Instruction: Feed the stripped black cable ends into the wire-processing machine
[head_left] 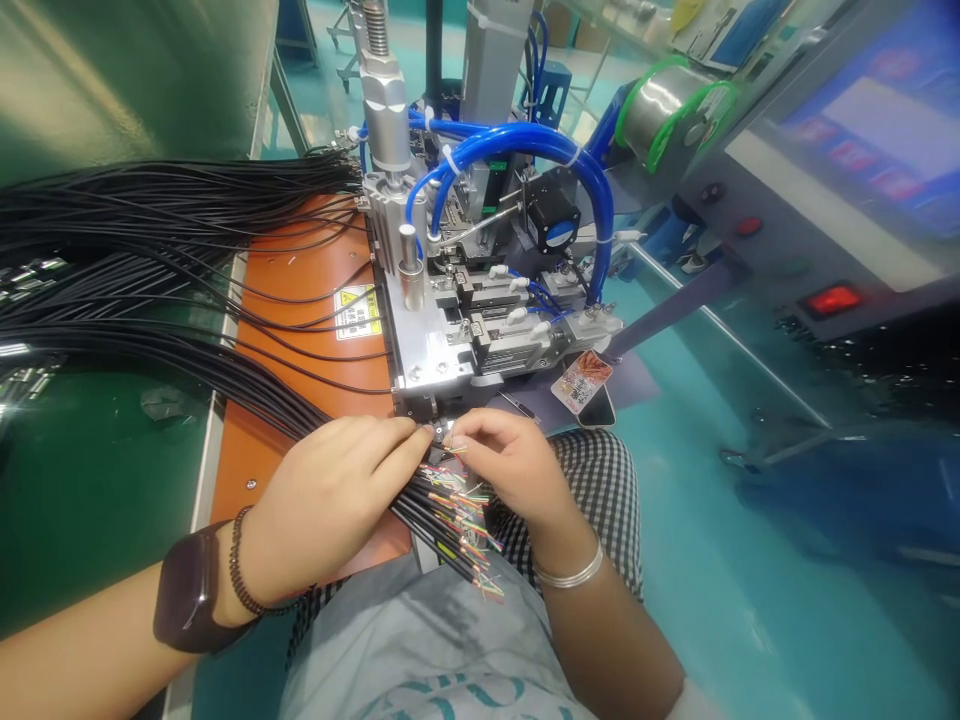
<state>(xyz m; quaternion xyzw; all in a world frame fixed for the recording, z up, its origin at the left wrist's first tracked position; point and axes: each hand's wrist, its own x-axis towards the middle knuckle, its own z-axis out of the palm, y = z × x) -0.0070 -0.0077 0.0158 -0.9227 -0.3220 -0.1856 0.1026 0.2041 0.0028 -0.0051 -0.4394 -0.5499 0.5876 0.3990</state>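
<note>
A bundle of black cables (431,520) lies across the front of the orange plate, its stripped ends fanned out in thin coloured wires (469,520). My left hand (345,480) is wrapped over this bundle, fingertips close to the machine's lower front edge. Thumb and index finger of my right hand (502,450) pinch the fine wire ends of one cable, just right of the left fingertips. Directly behind both hands stands the metal machine (442,350), fitted with clamps and cylinders. Several single cables (330,355) run over the plate into its left side.
Many more black cables (150,200) spread over the green table (112,500) at left. Blue air hoses (517,135) arch above the machine. A solder wire spool (667,115) and a control panel (810,220) stand at right. A card (581,380) lies beside the machine.
</note>
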